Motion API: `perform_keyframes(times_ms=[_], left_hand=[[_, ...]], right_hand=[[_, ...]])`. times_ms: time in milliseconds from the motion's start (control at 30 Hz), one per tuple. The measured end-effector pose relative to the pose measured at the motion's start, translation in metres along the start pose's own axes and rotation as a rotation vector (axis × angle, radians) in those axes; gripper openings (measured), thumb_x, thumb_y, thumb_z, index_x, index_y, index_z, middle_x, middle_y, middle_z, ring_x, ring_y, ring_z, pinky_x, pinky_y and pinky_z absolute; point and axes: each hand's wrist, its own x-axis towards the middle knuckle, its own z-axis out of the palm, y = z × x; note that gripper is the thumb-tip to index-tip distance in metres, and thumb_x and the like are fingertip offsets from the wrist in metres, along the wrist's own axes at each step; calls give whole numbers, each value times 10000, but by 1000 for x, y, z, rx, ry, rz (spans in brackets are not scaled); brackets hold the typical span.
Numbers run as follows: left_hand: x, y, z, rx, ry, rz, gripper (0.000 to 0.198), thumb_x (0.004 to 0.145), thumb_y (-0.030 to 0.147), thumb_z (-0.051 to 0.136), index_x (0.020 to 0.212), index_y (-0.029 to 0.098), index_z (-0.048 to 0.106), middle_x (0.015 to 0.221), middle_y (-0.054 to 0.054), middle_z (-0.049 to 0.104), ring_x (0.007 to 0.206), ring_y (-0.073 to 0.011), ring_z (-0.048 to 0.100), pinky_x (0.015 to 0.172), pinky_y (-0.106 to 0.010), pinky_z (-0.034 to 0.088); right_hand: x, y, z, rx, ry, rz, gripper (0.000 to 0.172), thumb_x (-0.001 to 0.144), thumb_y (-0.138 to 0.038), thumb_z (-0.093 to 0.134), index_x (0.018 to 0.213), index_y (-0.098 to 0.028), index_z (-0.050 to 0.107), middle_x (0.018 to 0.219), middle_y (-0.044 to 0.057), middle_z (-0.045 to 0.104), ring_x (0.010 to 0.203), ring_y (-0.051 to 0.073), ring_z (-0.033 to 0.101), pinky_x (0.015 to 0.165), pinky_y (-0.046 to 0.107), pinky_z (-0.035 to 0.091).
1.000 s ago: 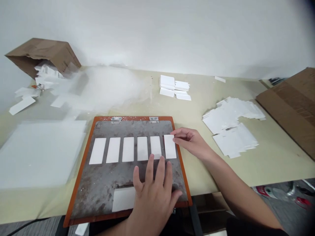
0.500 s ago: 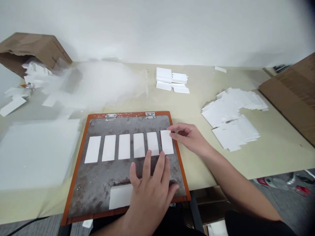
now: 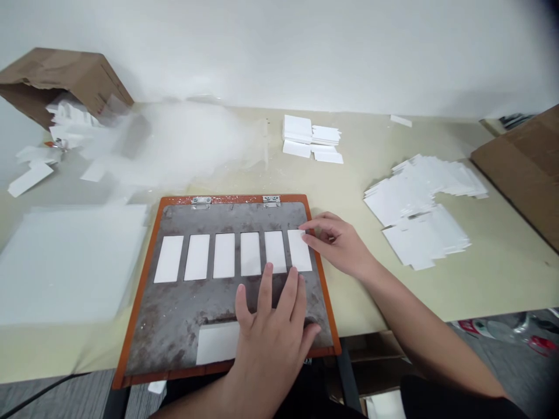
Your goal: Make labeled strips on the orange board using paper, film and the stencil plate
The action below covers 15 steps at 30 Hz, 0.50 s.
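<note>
A grey metal plate in an orange frame lies before me, with a row of several rectangular openings showing white. At the row's right end, my right hand pinches the top right corner of a white card between thumb and fingers. My left hand is spread over the plate, palm down. Its fingertips touch the lower edges of that card and the white rectangle beside it. The left hand partly hides another white piece in the plate's front cut-out.
Two hinges join the frame at the back. Piles of white cut cards lie to the right, with a smaller stack behind. Clear sheets lie left; an open cardboard box and another box stand at the sides.
The whole view has shifted slightly. Both hands keep nearly the same place on the plate, and the right hand still pinches the card's corner.
</note>
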Motion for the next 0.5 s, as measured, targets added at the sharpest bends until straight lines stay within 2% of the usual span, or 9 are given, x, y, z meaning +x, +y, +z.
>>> perform_keyframes(times_ms=[267, 333, 400, 433, 500], left_hand=[[0, 1, -2, 7, -14, 2, 520, 923, 547, 519, 1344, 251, 597, 1438, -7, 568, 1360, -289, 432, 1178, -495, -173], [0, 1, -5, 6, -2, 22, 573, 924, 585, 489, 1388, 255, 553, 1475, -16, 529, 1369, -291, 420, 1183, -496, -149], [3, -1, -11, 2, 35, 58, 621, 925, 613, 458, 1441, 268, 489, 1512, -19, 484, 1385, -292, 401, 1193, -496, -107], [6, -4, -14, 3, 61, 80, 633, 928, 612, 451, 1467, 281, 449, 1527, -17, 463, 1396, -290, 390, 1198, -496, -81], [12, -15, -22, 21, 119, 107, 637, 939, 581, 458, 1512, 321, 360, 1553, -13, 425, 1419, -287, 366, 1204, -495, -14]], right_hand=[[-4, 1, -3, -25, 10, -41, 185, 854, -386, 648, 974, -261, 716, 957, 38, 633, 547, 107, 459, 548, 313, 460], [-8, -8, 0, 38, 59, -44, 193, 878, -405, 625, 988, -273, 712, 997, 45, 667, 649, 141, 557, 609, 322, 502], [-12, -26, 7, 179, 69, -21, 237, 909, -429, 582, 1065, -290, 697, 1066, 47, 694, 866, 186, 645, 759, 347, 547], [-15, -38, 11, 281, 26, 5, 279, 926, -441, 554, 1136, -301, 674, 1118, 44, 698, 972, 198, 656, 847, 367, 550], [-18, -68, 19, 523, -184, 72, 353, 962, -460, 474, 1247, -311, 619, 1215, 39, 686, 1102, 204, 648, 931, 396, 546]])
